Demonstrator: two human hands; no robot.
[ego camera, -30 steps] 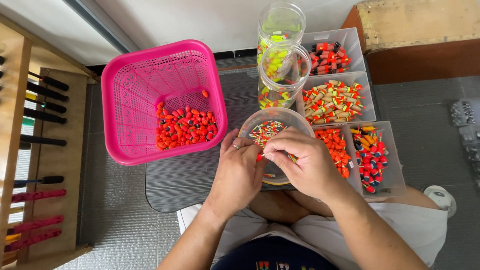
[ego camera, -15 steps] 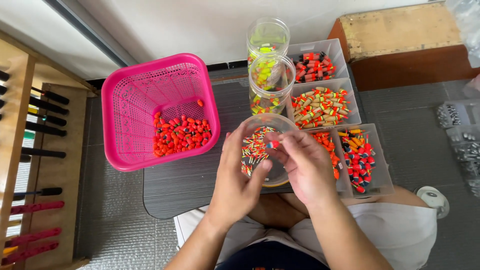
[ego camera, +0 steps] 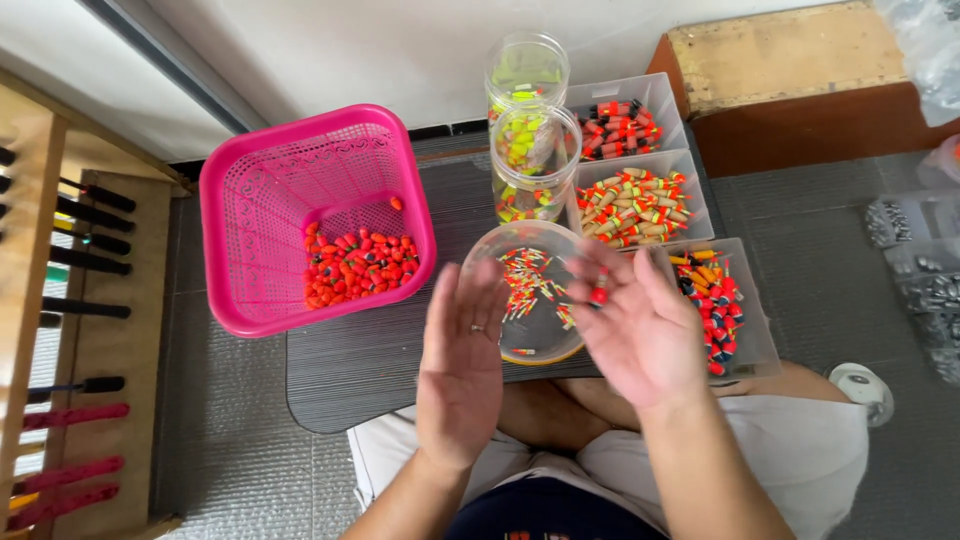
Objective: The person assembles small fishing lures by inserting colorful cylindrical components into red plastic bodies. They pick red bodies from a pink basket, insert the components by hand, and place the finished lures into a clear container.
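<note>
My left hand (ego camera: 465,365) is raised flat with fingers together and holds nothing, just left of a clear round bowl (ego camera: 512,352). The bowl holds small striped floats. My right hand (ego camera: 640,325) hovers over the bowl's right side, blurred. A small red float bead (ego camera: 598,296) sits pinched at its thumb and fingertip. A pink plastic basket (ego camera: 300,150) stands to the left with a heap of red beads (ego camera: 355,265) in it. Both hands are apart and above the bowl.
Two clear jars (ego camera: 535,150) of yellow-green floats stand behind the bowl. Three clear trays (ego camera: 640,205) of coloured floats line the right. Everything rests on a dark ribbed mat (ego camera: 340,380). A wooden rack (ego camera: 60,300) with rods stands left. Bags of grey weights (ego camera: 920,270) lie right.
My hands were together over the bowl, working at something red. They have come apart and lifted; the left has opened flat and the right carries a red bead.
</note>
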